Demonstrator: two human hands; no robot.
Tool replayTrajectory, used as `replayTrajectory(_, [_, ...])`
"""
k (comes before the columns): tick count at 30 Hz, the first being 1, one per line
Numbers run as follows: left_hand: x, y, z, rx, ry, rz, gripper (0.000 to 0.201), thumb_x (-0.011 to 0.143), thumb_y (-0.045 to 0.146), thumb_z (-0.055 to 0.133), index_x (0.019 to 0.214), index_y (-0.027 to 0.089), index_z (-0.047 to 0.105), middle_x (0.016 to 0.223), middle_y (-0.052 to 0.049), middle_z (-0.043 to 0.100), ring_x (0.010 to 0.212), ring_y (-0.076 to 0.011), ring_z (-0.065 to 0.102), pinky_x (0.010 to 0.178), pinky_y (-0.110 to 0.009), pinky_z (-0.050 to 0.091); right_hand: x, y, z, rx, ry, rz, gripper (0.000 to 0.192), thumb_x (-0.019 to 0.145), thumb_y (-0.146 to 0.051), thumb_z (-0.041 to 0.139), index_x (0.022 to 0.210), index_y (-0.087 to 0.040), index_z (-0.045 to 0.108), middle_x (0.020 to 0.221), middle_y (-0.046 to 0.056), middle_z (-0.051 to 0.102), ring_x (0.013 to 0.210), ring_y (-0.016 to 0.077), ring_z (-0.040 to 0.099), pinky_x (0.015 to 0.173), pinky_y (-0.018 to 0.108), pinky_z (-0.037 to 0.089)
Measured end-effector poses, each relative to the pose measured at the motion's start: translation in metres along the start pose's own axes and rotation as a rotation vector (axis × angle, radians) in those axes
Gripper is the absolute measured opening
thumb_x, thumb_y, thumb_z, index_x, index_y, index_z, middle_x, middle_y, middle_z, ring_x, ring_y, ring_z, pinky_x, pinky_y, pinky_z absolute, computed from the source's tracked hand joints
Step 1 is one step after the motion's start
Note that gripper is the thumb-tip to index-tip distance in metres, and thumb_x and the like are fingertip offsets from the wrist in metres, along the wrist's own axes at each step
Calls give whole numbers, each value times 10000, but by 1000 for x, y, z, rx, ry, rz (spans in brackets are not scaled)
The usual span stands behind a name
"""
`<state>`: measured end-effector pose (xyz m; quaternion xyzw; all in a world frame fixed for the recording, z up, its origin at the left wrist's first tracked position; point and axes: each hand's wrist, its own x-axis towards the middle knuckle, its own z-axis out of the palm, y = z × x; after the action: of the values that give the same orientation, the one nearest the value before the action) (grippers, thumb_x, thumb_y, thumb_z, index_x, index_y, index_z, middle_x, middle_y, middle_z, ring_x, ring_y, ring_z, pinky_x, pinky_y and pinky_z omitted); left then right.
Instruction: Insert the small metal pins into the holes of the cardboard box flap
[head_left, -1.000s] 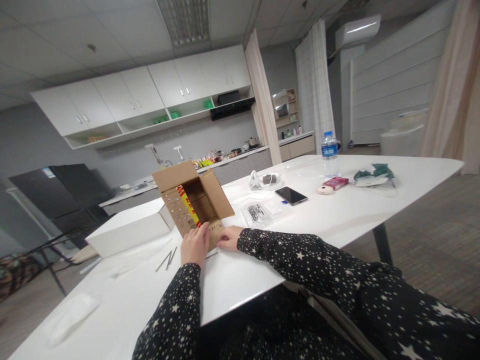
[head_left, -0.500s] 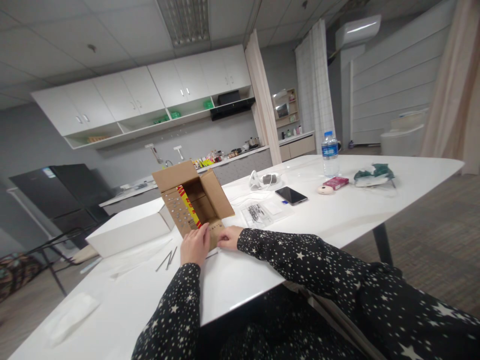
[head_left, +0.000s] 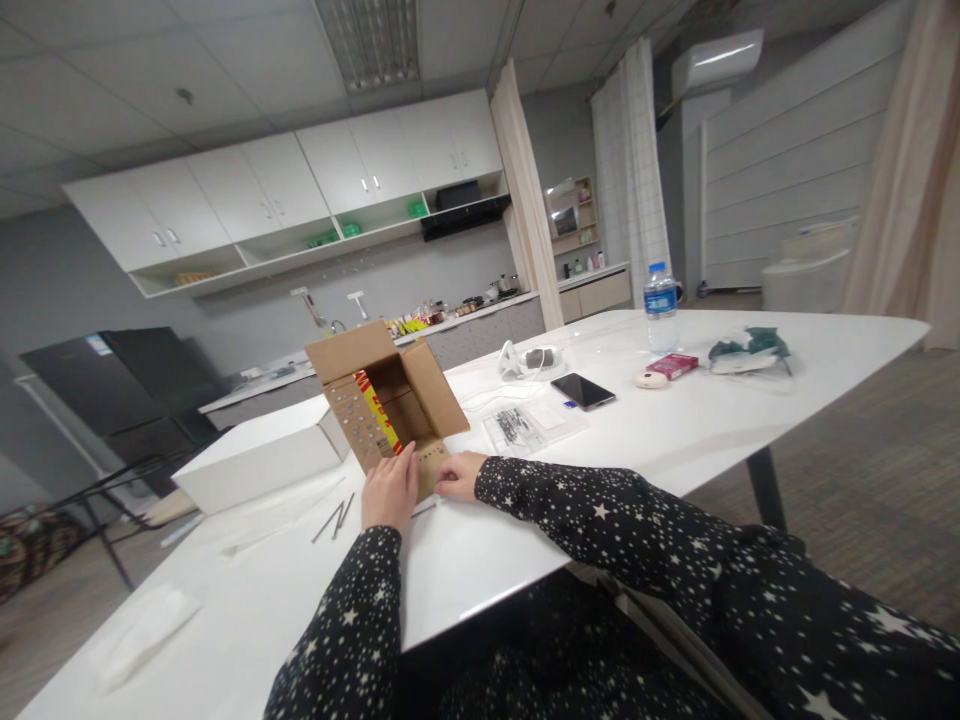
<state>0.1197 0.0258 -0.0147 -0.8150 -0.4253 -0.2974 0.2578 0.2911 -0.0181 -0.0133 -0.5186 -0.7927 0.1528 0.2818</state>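
Hands (head_left: 390, 492) cover cardboard box's (head_left: 390, 405) near flap; contents unclear.

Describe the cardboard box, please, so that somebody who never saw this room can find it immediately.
On the white table, look near the front edge, where the left hand and right hand meet. The cardboard box stands there, right of a white box. Only it is brown, flaps open, red-and-yellow print inside.

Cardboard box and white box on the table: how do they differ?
The cardboard box is brown with its flaps open; the white box is plain and shut. Both hands, left hand and right hand, touch the cardboard box; the white box lies untouched. Both rest on the white table.
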Motion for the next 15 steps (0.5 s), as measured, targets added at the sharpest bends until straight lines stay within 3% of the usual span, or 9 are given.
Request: replayTrajectory(15, [-2, 2, -1, 35, -63, -27, 421, 907, 367, 291, 1182, 209, 568, 957, -89, 633, 915, -212, 545, 749, -333, 412, 1, 2, 2, 6, 16, -5, 231, 746, -335, 570, 843, -178, 708, 672, 1, 613, 594, 102, 501, 553, 210, 345])
